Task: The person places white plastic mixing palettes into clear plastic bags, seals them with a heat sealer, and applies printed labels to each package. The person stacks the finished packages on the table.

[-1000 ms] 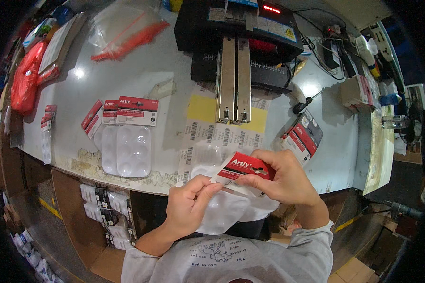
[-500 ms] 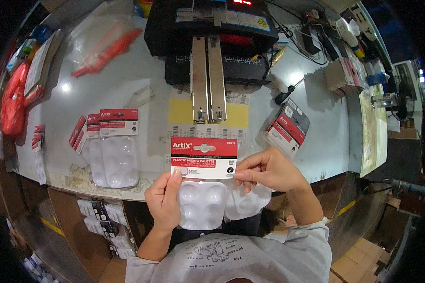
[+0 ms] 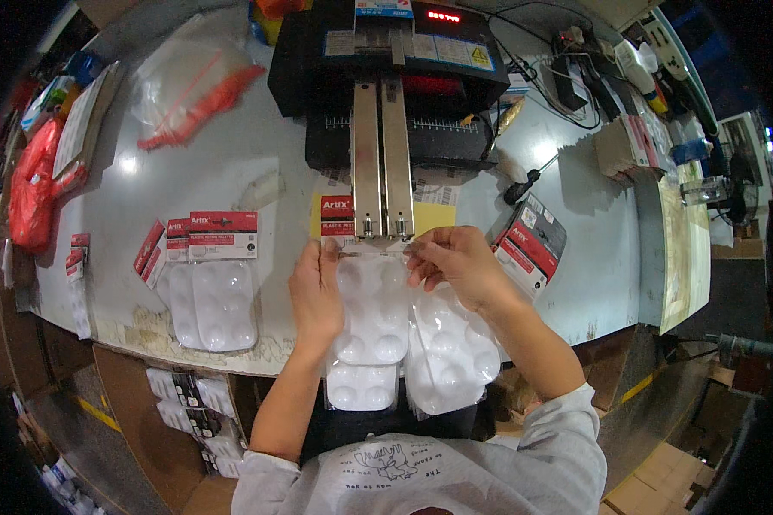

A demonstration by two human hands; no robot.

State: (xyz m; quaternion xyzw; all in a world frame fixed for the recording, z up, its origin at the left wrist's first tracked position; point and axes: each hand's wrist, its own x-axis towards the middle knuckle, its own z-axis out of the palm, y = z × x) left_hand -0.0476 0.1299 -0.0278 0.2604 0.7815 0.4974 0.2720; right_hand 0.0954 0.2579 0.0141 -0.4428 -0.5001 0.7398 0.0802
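While a packaged white palette (image 3: 372, 305) lies at the front edge of a pale worktop (image 3: 575, 287), its red header card (image 3: 336, 209) sits partly beneath the metal bars (image 3: 366, 154) of a black machine (image 3: 295, 81). The left hand (image 3: 316, 296) and right hand (image 3: 459, 270), fingers nearly closed, appear to pinch the card's lower corners. Uneven pulling could skew the card; fingertips so near the bars could be nipped if those came down.
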